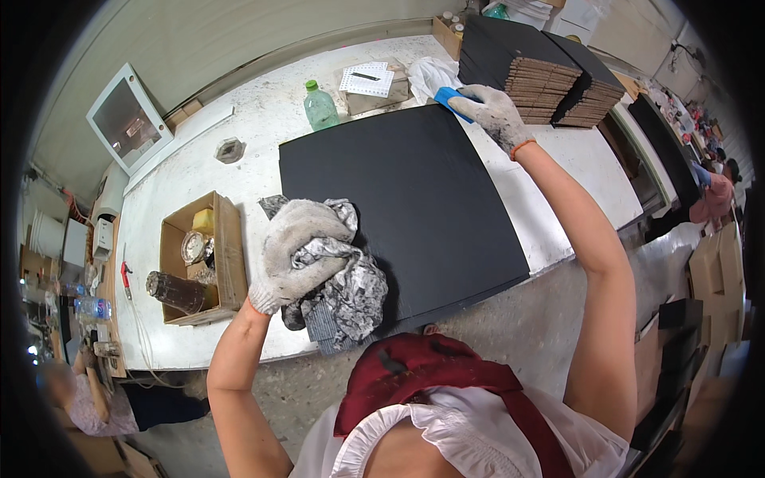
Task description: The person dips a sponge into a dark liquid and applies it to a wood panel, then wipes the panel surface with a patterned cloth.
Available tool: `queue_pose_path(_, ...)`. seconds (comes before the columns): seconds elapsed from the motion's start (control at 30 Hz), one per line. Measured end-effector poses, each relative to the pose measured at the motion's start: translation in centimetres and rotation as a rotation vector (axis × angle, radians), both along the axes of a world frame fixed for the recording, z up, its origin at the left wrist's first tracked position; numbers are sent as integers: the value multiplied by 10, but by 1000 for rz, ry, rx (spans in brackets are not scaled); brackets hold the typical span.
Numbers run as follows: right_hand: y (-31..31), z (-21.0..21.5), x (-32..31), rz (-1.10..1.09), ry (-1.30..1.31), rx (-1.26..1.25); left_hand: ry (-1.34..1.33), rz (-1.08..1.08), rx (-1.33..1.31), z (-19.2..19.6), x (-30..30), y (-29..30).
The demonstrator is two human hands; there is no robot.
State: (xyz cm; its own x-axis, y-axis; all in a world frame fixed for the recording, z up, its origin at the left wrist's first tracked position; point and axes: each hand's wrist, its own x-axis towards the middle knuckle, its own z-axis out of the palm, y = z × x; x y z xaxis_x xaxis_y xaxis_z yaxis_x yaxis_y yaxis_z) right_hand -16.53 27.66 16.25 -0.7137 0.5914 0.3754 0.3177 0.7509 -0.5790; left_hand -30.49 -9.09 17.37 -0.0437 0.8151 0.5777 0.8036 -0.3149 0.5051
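A large black sheet (422,199) lies flat on the white table in front of me, perhaps with others under it at the near edge. My left hand (299,243), in a stained white glove, is closed around a crumpled grey-and-black rag (358,303) over the sheet's left side. Out at the far right corner, my gloved right hand (494,115) grips a small blue block (451,101) by the sheet's edge. Whether the block is a sponge or something harder, I cannot tell. Beside it rests a white cloth (430,77).
Left of the sheet stands a cardboard box (233,247) with a dark jar (179,291). Beyond the sheet are a green-capped bottle (321,111) and a block with papers (368,82). Stacked black-faced boards (544,80) occupy the far right. Other people appear at lower left and far right.
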Motion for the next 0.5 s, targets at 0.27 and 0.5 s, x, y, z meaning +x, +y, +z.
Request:
queue_pose_path(0.27, -52, 2, 41, 29, 68, 34, -37, 58, -86, 1, 2, -12)
queue_pose_path(0.5, -120, -4, 159, 43, 81, -69, -86, -35, 5, -1, 1, -2)
